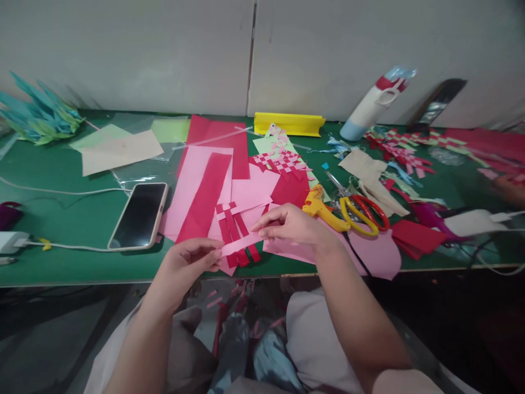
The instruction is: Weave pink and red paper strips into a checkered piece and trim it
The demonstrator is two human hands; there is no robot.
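Note:
A light pink paper strip [241, 244] is stretched between my two hands. My left hand [192, 260] pinches its left end, and my right hand [287, 225] pinches the right end. Beneath the strip lie several dark red paper strips [241, 223], joined near their top by a short pink weave. This small woven piece rests on pink paper sheets [250, 189] near the table's front edge. To the right of my right hand are a yellow glue gun [322, 208] and scissors [361, 213] with red and yellow handles.
A phone [139, 216] lies to the left with a white cable. Behind stand a yellow holder [289, 124] and a white bottle [375, 106]. Finished-looking woven paper pieces [283, 158] lie at the back centre. Another person's hand [511, 189] shows at the far right edge.

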